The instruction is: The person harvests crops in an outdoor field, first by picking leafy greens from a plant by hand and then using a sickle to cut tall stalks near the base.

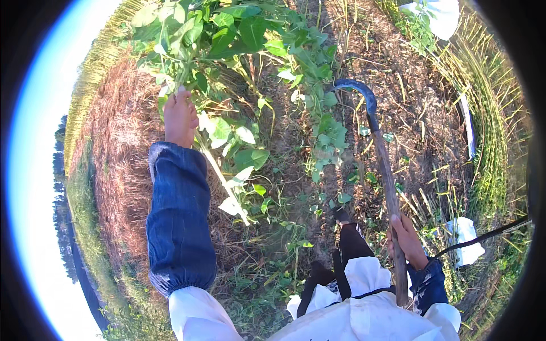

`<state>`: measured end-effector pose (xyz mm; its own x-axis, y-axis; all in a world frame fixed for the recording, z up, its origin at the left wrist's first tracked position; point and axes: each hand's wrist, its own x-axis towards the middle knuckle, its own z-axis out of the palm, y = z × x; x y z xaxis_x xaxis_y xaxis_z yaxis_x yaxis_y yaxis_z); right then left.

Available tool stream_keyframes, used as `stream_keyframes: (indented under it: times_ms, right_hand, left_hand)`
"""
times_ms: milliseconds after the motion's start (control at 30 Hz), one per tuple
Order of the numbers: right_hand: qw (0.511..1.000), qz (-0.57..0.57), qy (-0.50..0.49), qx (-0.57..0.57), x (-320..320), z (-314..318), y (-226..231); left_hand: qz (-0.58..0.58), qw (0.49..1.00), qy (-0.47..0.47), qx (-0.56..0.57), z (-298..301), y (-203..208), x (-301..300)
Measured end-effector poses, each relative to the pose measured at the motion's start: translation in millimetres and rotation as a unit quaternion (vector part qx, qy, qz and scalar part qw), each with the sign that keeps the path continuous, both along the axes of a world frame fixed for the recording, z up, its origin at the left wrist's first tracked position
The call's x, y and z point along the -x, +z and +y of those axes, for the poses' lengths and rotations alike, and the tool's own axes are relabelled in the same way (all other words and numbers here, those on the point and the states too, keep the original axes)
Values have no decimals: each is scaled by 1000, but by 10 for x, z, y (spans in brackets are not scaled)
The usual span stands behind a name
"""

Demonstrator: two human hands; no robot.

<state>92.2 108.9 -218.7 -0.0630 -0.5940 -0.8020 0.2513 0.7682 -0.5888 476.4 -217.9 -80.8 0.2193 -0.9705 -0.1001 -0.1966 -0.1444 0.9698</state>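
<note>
My left hand [180, 118] is raised and closed around the pale stalk of a tall leafy green plant [239, 34]; the stalk [224, 182] runs down past my blue sleeve toward the ground. My right hand [407, 238] grips the lower end of a long wooden handle [385, 170]. The handle ends in a dark curved sickle blade [358, 91], which points left toward the plant's leaves, a little apart from them.
Dry brown straw covers the ground at left [119, 159]. Cut stubble and soil lie at right, with white scraps [465, 238] and a white sack [441, 14]. My dark shoe [341, 216] stands among low weeds. A black cord [483, 237] crosses at lower right.
</note>
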Motion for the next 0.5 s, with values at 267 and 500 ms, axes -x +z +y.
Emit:
stream_keyframes:
  times_ms: [267, 500]
  right_hand:
    - [999, -18, 15, -26, 73, 67, -181]
    - [998, -19, 62, -8, 110, 282, -307]
  left_hand:
    - [-167, 962, -102, -189, 303, 1861, -60]
    - [-208, 913, -35, -349, 1465, 1527, -371]
